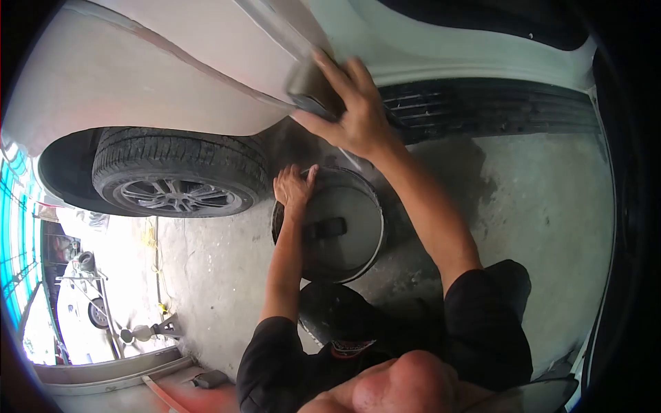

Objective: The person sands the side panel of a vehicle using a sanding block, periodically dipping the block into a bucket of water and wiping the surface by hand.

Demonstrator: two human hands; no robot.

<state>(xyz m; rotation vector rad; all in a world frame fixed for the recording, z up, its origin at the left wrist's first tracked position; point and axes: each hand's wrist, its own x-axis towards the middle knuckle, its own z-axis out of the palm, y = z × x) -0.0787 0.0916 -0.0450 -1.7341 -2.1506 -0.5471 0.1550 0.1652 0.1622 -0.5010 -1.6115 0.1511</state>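
My right hand [354, 113] is closed around a grey, worn sanding block [311, 86], blurred by motion, at the lower edge of the pale car body panel [200, 48]. Below it stands a round black bucket [381, 237] holding greyish water. My left hand [295, 186] has its fingers hooked over the bucket's far left rim, with the thumb apart. Inside the bucket lies a dark block-like object [326, 228], partly hidden behind my left forearm.
A car wheel [179, 172] sits left of the bucket, close to my left hand. The black ribbed sill [482, 107] runs to the right under the door opening. Wet patches mark the concrete floor [220, 261]. A metal stand [148, 332] is at the lower left.
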